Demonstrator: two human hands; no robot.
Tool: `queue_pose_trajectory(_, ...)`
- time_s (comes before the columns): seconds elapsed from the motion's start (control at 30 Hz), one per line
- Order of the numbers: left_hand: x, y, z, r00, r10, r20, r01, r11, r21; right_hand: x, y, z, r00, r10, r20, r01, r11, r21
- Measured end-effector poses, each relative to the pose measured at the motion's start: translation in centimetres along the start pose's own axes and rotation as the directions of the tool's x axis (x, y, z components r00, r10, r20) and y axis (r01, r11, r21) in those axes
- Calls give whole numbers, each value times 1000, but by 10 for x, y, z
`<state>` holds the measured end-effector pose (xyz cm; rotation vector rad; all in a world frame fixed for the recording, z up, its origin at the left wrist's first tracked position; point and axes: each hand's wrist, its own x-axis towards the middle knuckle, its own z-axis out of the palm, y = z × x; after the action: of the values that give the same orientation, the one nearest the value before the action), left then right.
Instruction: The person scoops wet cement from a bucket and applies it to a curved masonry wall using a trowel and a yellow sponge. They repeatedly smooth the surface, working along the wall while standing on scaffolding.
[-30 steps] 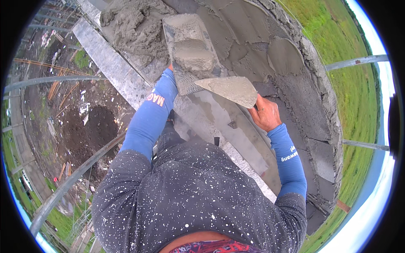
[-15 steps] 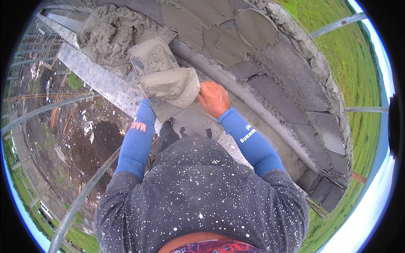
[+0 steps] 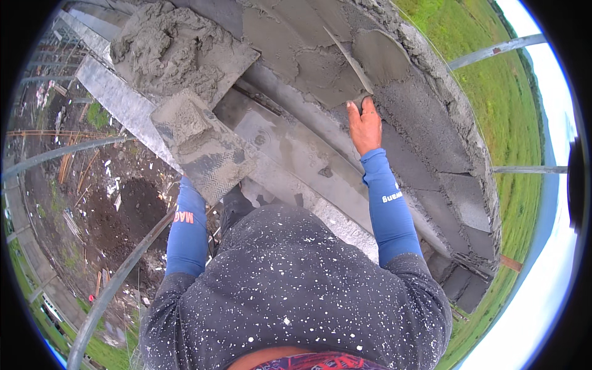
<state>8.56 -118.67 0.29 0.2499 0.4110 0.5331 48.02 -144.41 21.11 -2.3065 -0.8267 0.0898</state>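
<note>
My right hand [image 3: 366, 129] is closed on a plastering trowel [image 3: 350, 61], whose blade shows as a thin, nearly edge-on strip against the wet grey mortar on the block wall [image 3: 419, 145]. Most of its handle is hidden by the hand. At the left, my left arm reaches beneath a mortar-smeared hawk [image 3: 216, 161], a flat square board with a ridged pattern. The hawk covers that hand's fingers, but the arm bears the board. A small lump of mortar [image 3: 187, 123] lies on the hawk's far part.
Beyond the hawk, a large mortar heap [image 3: 166, 52] sits on a board. A wet concrete ledge [image 3: 290, 151] runs along the wall's foot. Metal pipes [image 3: 117, 283] cross at the left, above debris-strewn ground far below. Grass [image 3: 524, 123] lies beyond the wall.
My right hand has moved right and away from me, taking the trowel from over the hawk to the wall. The big mortar load has left the hawk, which has shifted left.
</note>
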Motion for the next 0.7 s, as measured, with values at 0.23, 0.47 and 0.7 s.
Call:
queue_pose_trajectory(0.23,11,-15,-2,999,-21,27,22,999,-42,-13,30,46,882,255,396,-86,914,-397)
queue_pose_trajectory(0.47,14,-25,-7,998,-64,28,66,996,-65,17,1,32,924,278,263,-186,927,-326)
queue_pose_trajectory(0.7,26,-29,-13,994,-103,38,106,991,-78,40,-59,-33,913,292,285,-243,950,-196)
